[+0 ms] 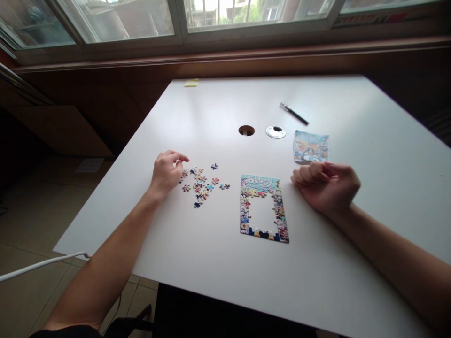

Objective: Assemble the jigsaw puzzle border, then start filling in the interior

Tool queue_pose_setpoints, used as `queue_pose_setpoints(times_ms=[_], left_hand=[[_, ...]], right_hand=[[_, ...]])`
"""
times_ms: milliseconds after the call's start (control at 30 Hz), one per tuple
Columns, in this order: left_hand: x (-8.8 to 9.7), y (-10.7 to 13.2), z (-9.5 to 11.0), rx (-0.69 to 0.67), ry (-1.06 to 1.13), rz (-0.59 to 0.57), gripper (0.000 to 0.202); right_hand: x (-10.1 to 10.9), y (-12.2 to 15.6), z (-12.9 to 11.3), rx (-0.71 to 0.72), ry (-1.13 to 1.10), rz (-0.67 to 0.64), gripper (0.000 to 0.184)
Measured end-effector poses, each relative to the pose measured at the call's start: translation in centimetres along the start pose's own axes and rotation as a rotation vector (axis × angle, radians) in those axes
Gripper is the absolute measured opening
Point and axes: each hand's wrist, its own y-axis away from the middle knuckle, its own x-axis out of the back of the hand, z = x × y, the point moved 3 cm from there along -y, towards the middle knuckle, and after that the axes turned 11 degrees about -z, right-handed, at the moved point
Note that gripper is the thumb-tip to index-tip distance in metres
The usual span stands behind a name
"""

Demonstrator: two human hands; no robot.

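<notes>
My left hand (168, 170) is at the left edge of a loose pile of jigsaw pieces (201, 190), index finger reaching out and a gap between it and the thumb. No piece shows between those fingers. Right of the pile lies a jigsaw puzzle (264, 234) with its border and top joined around a bare white middle. My right hand (326, 185) rests on the table beyond the puzzle's right side, its fingers curled in a loose fist with nothing visible in it. Just above that hand is a creased picture sheet (311, 145) with matching artwork.
A black pen (294, 114) lies toward the back of the white table (207, 263). Near the centre are a round cable hole (246, 131) and its loose metal cover (276, 132). A yellow sticky note (191, 83) is at the far edge, below the windows.
</notes>
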Motion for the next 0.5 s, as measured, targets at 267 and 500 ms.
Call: queue_pose_setpoints(times_ms=[267,500], left_hand=[[0.4,0.4,1.5,-0.160,-0.060,0.009,0.025],[0.9,0.3,0.8,-0.183,-0.157,-0.162,0.012]], right_hand=[[-0.1,0.0,-0.1,-0.013,0.005,0.010,0.033],[-0.2,0.1,-0.1,-0.011,0.007,0.011,0.035]])
